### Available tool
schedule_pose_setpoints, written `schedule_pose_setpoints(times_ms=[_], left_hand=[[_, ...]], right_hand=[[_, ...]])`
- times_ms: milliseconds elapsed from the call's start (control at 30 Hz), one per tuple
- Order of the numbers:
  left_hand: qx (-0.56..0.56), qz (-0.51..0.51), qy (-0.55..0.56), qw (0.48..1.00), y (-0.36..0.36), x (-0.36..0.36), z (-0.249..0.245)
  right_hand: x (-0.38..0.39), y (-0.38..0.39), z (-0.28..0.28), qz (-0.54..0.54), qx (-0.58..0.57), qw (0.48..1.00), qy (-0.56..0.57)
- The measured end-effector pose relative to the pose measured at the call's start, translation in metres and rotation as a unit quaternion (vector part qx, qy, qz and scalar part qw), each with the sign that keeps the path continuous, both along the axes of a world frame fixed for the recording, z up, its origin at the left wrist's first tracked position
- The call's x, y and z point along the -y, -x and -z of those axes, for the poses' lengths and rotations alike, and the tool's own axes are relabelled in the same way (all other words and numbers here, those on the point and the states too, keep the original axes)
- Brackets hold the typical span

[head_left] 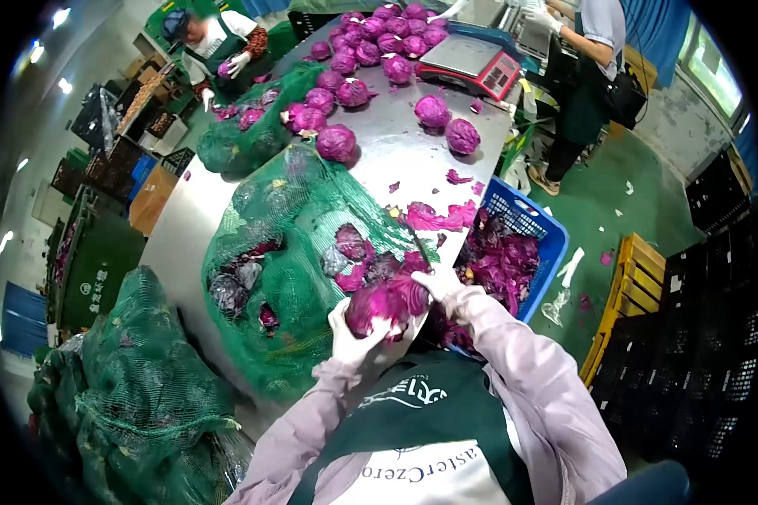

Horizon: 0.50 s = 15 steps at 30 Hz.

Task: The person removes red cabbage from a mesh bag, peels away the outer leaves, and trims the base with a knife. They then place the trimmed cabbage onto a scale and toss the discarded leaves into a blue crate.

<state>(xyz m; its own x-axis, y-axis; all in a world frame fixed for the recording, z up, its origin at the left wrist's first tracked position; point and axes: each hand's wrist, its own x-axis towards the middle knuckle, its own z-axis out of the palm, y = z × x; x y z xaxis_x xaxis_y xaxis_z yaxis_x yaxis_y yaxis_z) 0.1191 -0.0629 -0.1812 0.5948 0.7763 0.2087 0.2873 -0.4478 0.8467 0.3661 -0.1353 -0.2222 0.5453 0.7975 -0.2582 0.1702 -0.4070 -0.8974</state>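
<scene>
The large green mesh bag (265,332) lies open on the metal worktop (181,244), with several dark red cabbages showing in its mouth and through its net. At its near right edge, the person's left hand (354,335) grasps the held red cabbage (385,310) from the left, thumb across its front. The right hand (440,283) is bent in at the cabbage's upper right; a thin dark thing juts up beside it, and whether the fingers grip that or a leaf cannot be told. To the right of the bag, past the worktop's edge, the blue crate (553,250) holds loose purple leaves (504,257). More leaf scraps (442,216) lie between bag and crate. Beyond the bag are a heap of red cabbages (387,38), a second green mesh bag (227,145) and, farther right, a red scale (472,66). A co-worker (219,50) leans in beyond it on the left.
</scene>
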Motion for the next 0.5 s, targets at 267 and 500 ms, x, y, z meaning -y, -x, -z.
schedule_pose_setpoints(times_ms=[267,500], left_hand=[[-0.085,0.156,-0.028,0.984,0.017,-0.019,-0.036],[-0.051,-0.131,0.130,0.981,-0.018,-0.016,0.001]], right_hand=[[-0.002,0.005,-0.040,0.072,0.046,0.996,0.026],[0.056,-0.056,-0.061,0.244,0.210,0.947,0.010]])
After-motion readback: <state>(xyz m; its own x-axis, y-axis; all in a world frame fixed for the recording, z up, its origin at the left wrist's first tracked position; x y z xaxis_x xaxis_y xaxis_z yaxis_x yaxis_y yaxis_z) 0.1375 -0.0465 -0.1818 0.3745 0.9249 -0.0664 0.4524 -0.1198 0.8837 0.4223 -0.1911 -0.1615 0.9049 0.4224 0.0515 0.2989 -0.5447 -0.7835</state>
